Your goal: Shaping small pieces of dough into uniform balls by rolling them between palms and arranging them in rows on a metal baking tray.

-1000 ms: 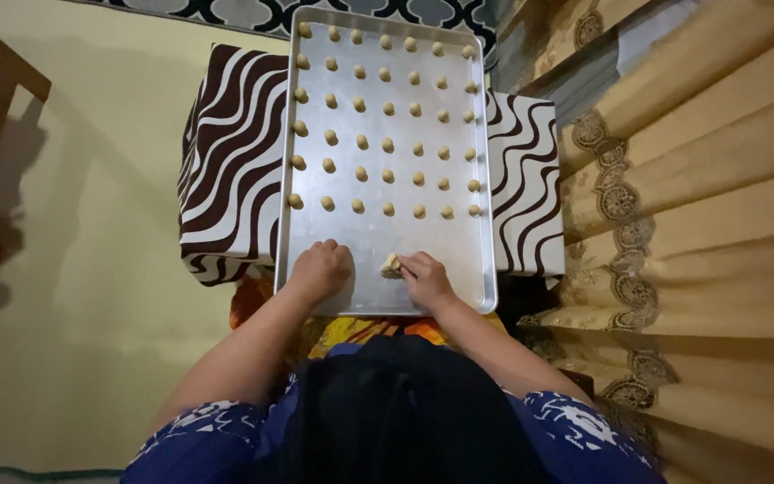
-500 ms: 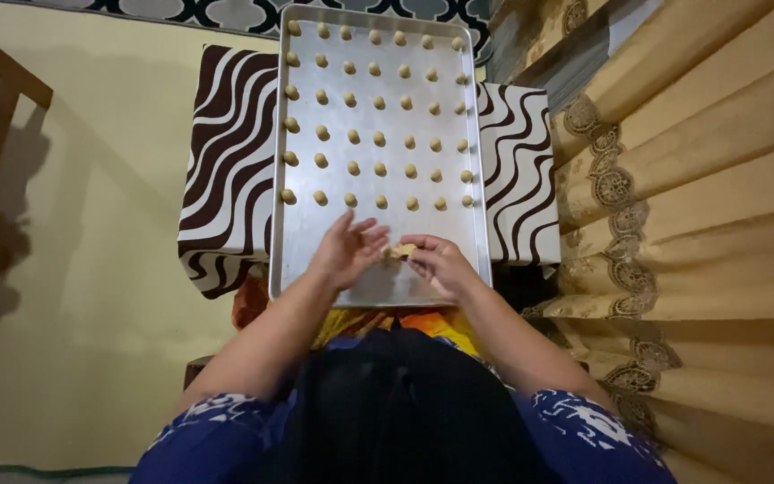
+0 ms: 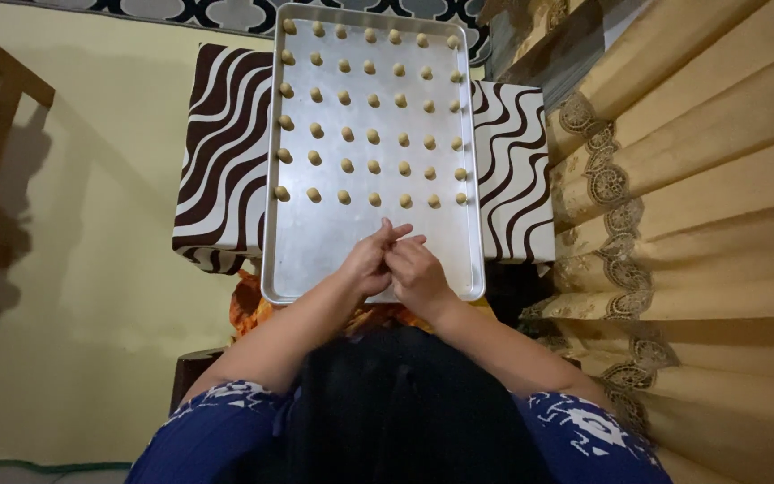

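Both hands, left hand and right hand, are pinching together, contents hidden; I'm seeing dough balls filling most of the tray, near rows remaining bare.

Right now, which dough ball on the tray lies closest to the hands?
The dough ball fifth from the left in the nearest row, just beyond the left hand fingertips; the others lie farther off.

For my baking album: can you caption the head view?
Both hands, left hand and right hand, meet over a metal tray lined with rows of small dough balls.

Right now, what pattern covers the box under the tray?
Brown and white wavy stripes on the box, head view.
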